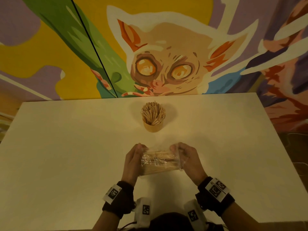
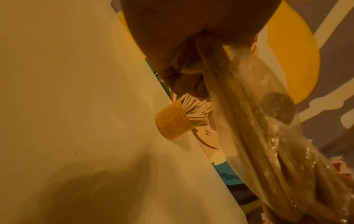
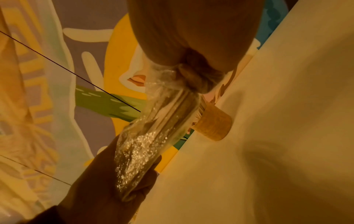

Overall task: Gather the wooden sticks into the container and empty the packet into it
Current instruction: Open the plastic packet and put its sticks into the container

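Head view: my left hand (image 1: 133, 161) and right hand (image 1: 189, 160) hold the packet (image 1: 158, 162) between them above the table (image 1: 66, 147), one at each end, fingers curled onto the clear wrap. The packet lies crosswise, full of pale sticks, a printed label on its top face. Beyond it, well apart toward the wall, the cup (image 1: 153, 125) stands upright, crammed with sticks (image 1: 153, 112) that fan out above its rim. Black bands with white marker tags sit on both wrists. A mural (image 1: 166, 64) of a wide-eyed animal covers the wall behind.

Left wrist view: fingers (image 2: 184, 72) bunched, pinching gathered plastic at the packet's end. The packet (image 2: 254, 136) runs away and down to the right, sticks dim through the glinting wrap. Cup (image 2: 173, 122) on the table past my knuckles, sticks (image 2: 195, 112) bristling from its mouth.

Right wrist view: fingers (image 3: 197, 78) pinch the twisted wrap at the near end. The packet (image 3: 153, 131) stretches to the left hand (image 3: 107, 186), which clasps the far end. Cup (image 3: 214, 122) just behind, partly hidden by the packet.
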Demonstrator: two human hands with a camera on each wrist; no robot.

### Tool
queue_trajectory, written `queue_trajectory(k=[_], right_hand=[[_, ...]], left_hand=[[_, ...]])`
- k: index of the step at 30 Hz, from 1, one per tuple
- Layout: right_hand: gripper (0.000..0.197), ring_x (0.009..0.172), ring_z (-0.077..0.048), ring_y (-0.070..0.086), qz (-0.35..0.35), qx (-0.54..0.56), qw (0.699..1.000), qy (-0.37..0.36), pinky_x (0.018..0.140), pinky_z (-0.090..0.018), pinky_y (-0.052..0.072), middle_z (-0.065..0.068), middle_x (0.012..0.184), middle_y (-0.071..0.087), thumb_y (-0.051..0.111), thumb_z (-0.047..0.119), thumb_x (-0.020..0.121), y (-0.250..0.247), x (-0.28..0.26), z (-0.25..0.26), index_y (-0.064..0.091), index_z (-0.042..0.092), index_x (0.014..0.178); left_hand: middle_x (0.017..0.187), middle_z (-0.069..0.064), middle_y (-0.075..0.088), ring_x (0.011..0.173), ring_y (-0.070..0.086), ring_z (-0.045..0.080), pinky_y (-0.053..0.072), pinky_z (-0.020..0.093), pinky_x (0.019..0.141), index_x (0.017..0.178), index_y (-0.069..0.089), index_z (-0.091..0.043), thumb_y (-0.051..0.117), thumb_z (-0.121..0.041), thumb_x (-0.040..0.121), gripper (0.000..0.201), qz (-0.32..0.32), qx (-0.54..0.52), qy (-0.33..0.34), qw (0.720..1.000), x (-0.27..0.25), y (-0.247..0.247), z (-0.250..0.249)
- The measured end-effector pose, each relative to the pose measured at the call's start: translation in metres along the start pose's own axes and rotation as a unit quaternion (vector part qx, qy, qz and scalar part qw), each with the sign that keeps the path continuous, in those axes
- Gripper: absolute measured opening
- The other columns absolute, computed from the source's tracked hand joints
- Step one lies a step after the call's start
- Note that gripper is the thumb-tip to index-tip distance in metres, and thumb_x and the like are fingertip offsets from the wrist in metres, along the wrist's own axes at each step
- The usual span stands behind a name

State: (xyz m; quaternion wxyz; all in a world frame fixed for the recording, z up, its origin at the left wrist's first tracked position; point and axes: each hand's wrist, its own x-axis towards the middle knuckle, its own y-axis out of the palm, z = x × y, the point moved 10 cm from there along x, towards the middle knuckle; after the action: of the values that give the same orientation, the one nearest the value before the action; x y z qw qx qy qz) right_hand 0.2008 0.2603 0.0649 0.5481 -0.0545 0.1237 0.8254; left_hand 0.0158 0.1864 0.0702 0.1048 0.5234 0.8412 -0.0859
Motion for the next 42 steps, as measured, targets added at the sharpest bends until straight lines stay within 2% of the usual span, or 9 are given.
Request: queue_trajectory(k=[4, 8, 15, 22, 25, 29, 32, 36, 42], right_hand=[[0.006, 0.081, -0.017, 0.063, -0.024, -0.018, 0.999, -0.02, 0.074, -0.025, 0.051, -0.01, 0.084, 0.065, 0.054, -0.012, 0.076, -0.004, -0.002, 0.006, 0.059, -0.008, 0.075], [0.019, 0.064, -0.015, 0.051, -0.059, 0.002, 0.998, -0.025, 0.044, -0.023, 0.028, -0.01, 0.082, 0.061, 0.048, -0.006, 0.077, -0.011, -0.003, 0.011, 0.059, -0.014, 0.09], [0.012, 0.082, -0.023, 0.056, 0.009, 0.004, 1.0, -0.021, 0.078, -0.031, 0.045, -0.018, 0.085, 0.057, 0.05, -0.003, 0.077, 0.0, 0.001, 0.009, 0.05, -0.016, 0.076], [0.02, 0.045, -0.017, 0.037, -0.062, -0.008, 0.998, -0.007, 0.041, -0.022, 0.028, -0.017, 0.064, 0.049, 0.048, -0.002, 0.099, -0.026, 0.004, 0.011, 0.062, -0.01, 0.087], [0.025, 0.043, -0.012, 0.034, -0.064, 0.005, 0.998, 0.008, 0.041, -0.019, 0.024, -0.013, 0.062, 0.047, 0.048, 0.006, 0.102, -0.026, 0.004, 0.013, 0.061, -0.011, 0.089], [0.024, 0.044, -0.003, 0.052, -0.041, 0.006, 0.998, 0.049, 0.037, -0.018, 0.02, 0.007, 0.065, 0.062, 0.037, -0.015, 0.094, -0.016, 0.002, 0.007, 0.061, -0.013, 0.098], [0.031, 0.045, -0.002, 0.051, -0.047, 0.007, 0.998, 0.052, 0.035, -0.016, 0.024, 0.001, 0.071, 0.061, 0.03, -0.027, 0.087, -0.015, 0.0, 0.011, 0.059, -0.016, 0.095], [0.016, 0.054, -0.025, 0.042, -0.059, 0.012, 0.998, 0.022, 0.049, -0.023, 0.027, -0.014, 0.071, 0.057, 0.044, -0.018, 0.09, -0.022, 0.003, 0.021, 0.06, -0.015, 0.09], [0.024, 0.065, -0.031, 0.04, -0.04, -0.018, 0.999, 0.029, 0.048, -0.024, 0.023, -0.008, 0.067, 0.06, 0.044, -0.019, 0.089, -0.017, 0.004, 0.021, 0.065, -0.007, 0.085]], left_hand=[[0.075, -0.002, 0.054, 0.069, 0.049, 0.01, 0.042, 0.021, 0.064, 0.08, 0.054, -0.003, 0.049, -0.028, 0.089, 0.028, 0.013, 0.005, 0.018, 1.0, 0.0, 0.0, -0.002], [0.082, -0.001, 0.056, 0.077, 0.05, 0.017, 0.041, 0.034, 0.071, 0.083, 0.058, -0.01, 0.049, -0.027, 0.089, 0.021, -0.043, -0.038, 0.004, 0.998, 0.004, -0.015, 0.008], [0.083, -0.005, 0.054, 0.073, 0.05, 0.011, 0.041, 0.028, 0.065, 0.089, 0.056, -0.014, 0.045, -0.021, 0.094, 0.014, -0.002, -0.051, -0.018, 0.999, 0.001, 0.001, 0.009], [0.079, -0.003, 0.058, 0.075, 0.053, 0.016, 0.043, 0.03, 0.066, 0.08, 0.057, -0.012, 0.05, -0.021, 0.095, 0.018, -0.072, -0.063, -0.005, 0.995, 0.008, -0.016, 0.011], [0.079, -0.004, 0.061, 0.076, 0.056, 0.013, 0.047, 0.027, 0.068, 0.083, 0.06, -0.012, 0.055, -0.02, 0.091, 0.013, -0.054, -0.04, 0.012, 0.998, 0.01, -0.013, 0.007], [0.079, 0.0, 0.059, 0.067, 0.054, 0.003, 0.045, 0.015, 0.062, 0.085, 0.059, -0.006, 0.053, -0.004, 0.095, 0.012, -0.037, -0.002, 0.039, 0.999, 0.006, -0.003, -0.001], [0.079, -0.001, 0.059, 0.067, 0.053, 0.002, 0.045, 0.015, 0.061, 0.086, 0.058, -0.006, 0.053, -0.008, 0.095, 0.011, -0.034, -0.004, 0.052, 0.998, 0.004, -0.002, -0.002], [0.079, -0.005, 0.061, 0.075, 0.054, 0.012, 0.047, 0.026, 0.067, 0.085, 0.06, -0.012, 0.054, -0.025, 0.087, 0.015, -0.063, -0.039, 0.034, 0.997, 0.008, -0.015, 0.007], [0.08, -0.003, 0.064, 0.076, 0.057, 0.013, 0.048, 0.029, 0.07, 0.084, 0.063, -0.015, 0.057, -0.029, 0.085, 0.016, -0.027, -0.017, 0.026, 0.999, 0.008, -0.009, 0.009]])
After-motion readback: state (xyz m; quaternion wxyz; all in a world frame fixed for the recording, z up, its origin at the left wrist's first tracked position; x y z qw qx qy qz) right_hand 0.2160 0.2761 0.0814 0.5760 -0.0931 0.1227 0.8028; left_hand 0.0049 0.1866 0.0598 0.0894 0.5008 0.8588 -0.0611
